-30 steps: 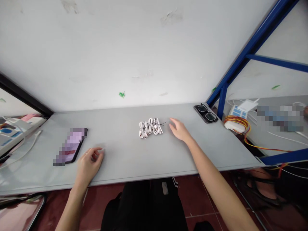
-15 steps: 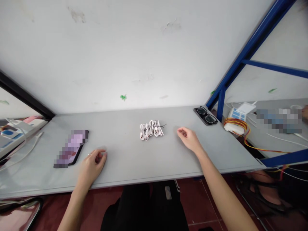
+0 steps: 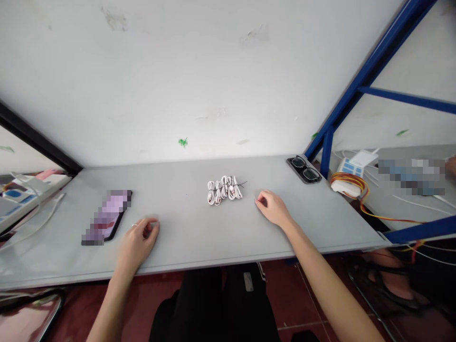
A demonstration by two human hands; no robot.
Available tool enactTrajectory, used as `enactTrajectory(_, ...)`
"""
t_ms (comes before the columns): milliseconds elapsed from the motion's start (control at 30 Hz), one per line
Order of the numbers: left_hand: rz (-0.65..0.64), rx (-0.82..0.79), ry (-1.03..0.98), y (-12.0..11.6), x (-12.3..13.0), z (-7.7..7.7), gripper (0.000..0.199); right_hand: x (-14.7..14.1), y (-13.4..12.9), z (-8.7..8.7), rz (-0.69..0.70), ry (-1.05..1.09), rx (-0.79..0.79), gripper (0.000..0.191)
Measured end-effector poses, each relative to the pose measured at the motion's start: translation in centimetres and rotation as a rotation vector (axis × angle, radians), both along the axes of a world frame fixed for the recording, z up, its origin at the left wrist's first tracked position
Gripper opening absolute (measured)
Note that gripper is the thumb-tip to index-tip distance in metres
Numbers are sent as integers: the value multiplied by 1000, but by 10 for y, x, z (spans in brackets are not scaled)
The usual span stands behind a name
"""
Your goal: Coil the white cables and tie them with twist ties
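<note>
Several coiled white cables point(image 3: 224, 191), tied with thin black ties, lie side by side in a row in the middle of the grey table point(image 3: 199, 237). My right hand point(image 3: 272, 206) rests on the table just to their right, fingers curled in and closed, not touching them. On the left, my left hand point(image 3: 140, 237) lies on the tabletop with its fingers bent round toward the thumb and a small hollow between them. Nothing shows in either hand. A phone point(image 3: 110, 216), its screen blurred out, is the thing nearest my left hand.
Dark-lensed glasses point(image 3: 306, 169) lie on a black case or phone at the back right. Beyond the blue frame point(image 3: 356, 90), a white power strip point(image 3: 347, 183) has red and yellow wires round it. More strips and a white cable point(image 3: 39, 223) are at far left. Another person's hand point(image 3: 451, 166) shows at the right edge.
My right hand has shifted slightly left, closer to the coiled cables. My left hand stays nearly where it was, and the cables have not moved on the table.
</note>
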State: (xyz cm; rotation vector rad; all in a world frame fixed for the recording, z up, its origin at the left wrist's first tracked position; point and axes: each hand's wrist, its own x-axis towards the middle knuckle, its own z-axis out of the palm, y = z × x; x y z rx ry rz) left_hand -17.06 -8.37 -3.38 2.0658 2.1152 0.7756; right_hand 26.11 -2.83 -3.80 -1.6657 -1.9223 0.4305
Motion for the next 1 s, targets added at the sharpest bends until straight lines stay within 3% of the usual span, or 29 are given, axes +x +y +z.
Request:
enactTrajectory(533,45,10,-18,-1,-2,-1,31,-2,-2,4,1,-83,-41,38)
enactTrajectory(767,14,20,-20,0,-3,0,33,-1,-3,4,31,90,23,45)
enactTrajectory(867,14,47,-43,-1,-2,4,33,0,-8,21,59,250,100,49)
enactTrajectory(1000,56,85,-89,-2,-1,7,30,15,-26,76,47,412,369,46)
